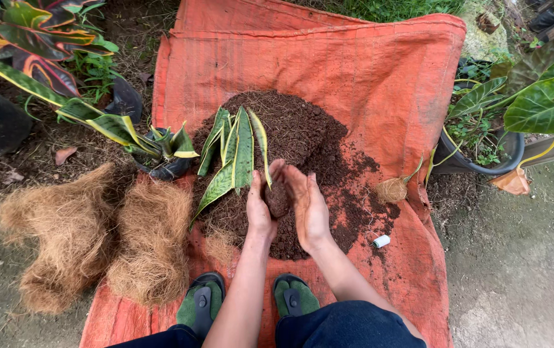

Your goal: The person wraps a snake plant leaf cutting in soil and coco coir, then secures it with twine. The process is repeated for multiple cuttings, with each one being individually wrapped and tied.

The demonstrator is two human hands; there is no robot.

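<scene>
Here we note both hands cupped together near the orange tarp's [367, 71] middle: left hand [259, 209] and right hand [307, 206] press a clump of soil [277, 198] between them. Beyond lie snake plant cuttings [235, 154] on the soil heap [302, 129].

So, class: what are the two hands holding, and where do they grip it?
A soil clump, pressed between the left hand and right hand, palms cupping its two sides.
</scene>
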